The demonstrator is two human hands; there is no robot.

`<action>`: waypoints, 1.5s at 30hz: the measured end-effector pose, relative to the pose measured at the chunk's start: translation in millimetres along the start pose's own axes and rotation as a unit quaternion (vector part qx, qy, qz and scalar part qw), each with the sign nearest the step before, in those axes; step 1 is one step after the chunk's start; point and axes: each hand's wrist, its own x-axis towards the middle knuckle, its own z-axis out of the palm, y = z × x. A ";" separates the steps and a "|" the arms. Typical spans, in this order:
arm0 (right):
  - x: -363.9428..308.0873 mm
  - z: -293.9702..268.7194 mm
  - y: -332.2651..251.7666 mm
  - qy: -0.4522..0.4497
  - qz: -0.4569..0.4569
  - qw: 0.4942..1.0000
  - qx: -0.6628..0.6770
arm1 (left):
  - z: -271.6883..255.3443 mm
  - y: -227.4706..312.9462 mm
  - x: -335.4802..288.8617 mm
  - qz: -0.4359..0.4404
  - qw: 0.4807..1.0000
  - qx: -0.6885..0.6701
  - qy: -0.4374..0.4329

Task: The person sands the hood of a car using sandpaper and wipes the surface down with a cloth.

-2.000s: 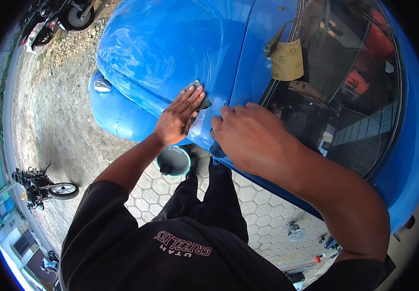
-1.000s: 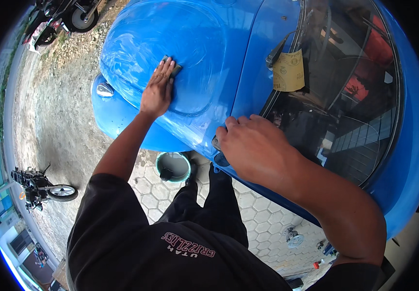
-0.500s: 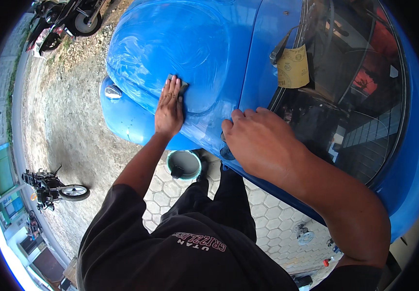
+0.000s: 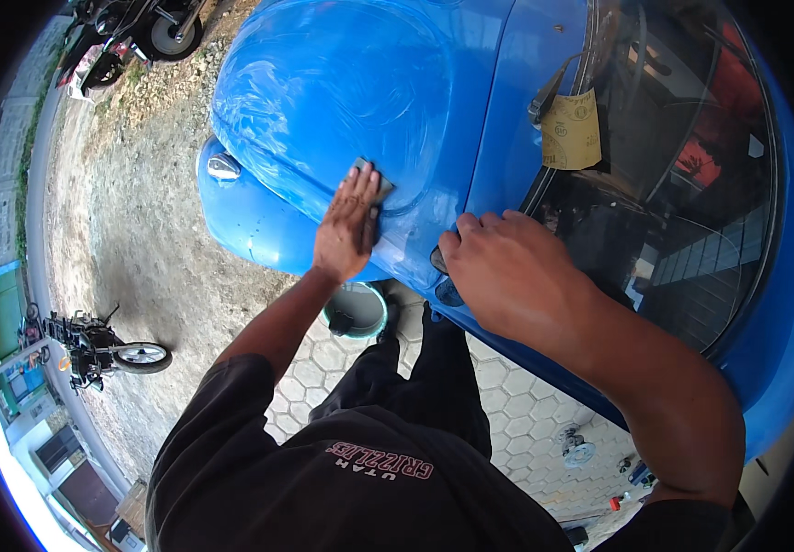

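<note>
In the head camera's view, a person in a dark T-shirt leans over a blue car, left hand (image 4: 346, 230) laid flat on the lower part of the rounded hood (image 4: 342, 83). The extended fingers, side by side, press a dark sheet (image 4: 384, 187), probably sandpaper, against the paint; the spread palm seemingly keeps it following the curve. Whitish swirls streak the panel. The hands are well apart: the right hand (image 4: 512, 271), fingers bent, rests at the bodywork near the windshield (image 4: 691, 212), apparently as a brace. Whether it grips the dark oval fitting (image 4: 438, 260) beside its thumb cannot be told.

A tan printed sheet (image 4: 574, 133) lies at the base of the glass beside the wiper arm (image 4: 549, 97), perhaps tucked there to stay within reach. A teal-rimmed bucket (image 4: 384, 317) of cloudy liquid stands on hexagonal pavers (image 4: 517, 405) by the person's feet, close to the work.

Room for the left hand opens forward across the broad hood. A seam (image 4: 484, 129) bounds that panel toward the windshield; on the other side its edge drops to the fender (image 4: 259, 221).
</note>
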 end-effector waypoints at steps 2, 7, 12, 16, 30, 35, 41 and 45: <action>3.9 -1.8 -3.6 -0.009 -0.006 1.000 -0.001 | -7.1 -45.2 36.2 -0.047 0.996 0.041 0.066; 2.1 -1.0 -4.5 0.000 -0.011 1.000 -0.007 | 31.4 -39.7 96.3 -0.189 0.964 0.074 0.170; 2.3 -4.8 -2.9 -0.049 0.008 0.999 0.011 | 22.7 42.5 31.7 0.028 0.998 -0.059 0.017; 2.5 -9.4 -5.6 -0.050 0.001 0.999 0.004 | -13.6 -54.9 71.3 -0.041 0.996 0.053 0.066; 3.9 -3.5 -6.3 -0.010 -0.016 1.000 -0.009 | -1.2 -58.5 71.1 -0.087 0.991 0.051 0.092; 2.4 -2.2 -4.6 -0.001 -0.023 1.000 -0.006 | 39.3 -11.8 82.5 -0.120 0.979 0.033 0.162; -8.7 2.3 3.0 -0.039 -0.030 0.999 -0.014 | 11.3 34.6 37.5 0.144 0.987 -0.032 -0.059; -2.9 0.7 4.2 -0.043 -0.026 0.999 -0.020 | -5.0 -42.0 94.3 -0.018 0.997 0.049 0.053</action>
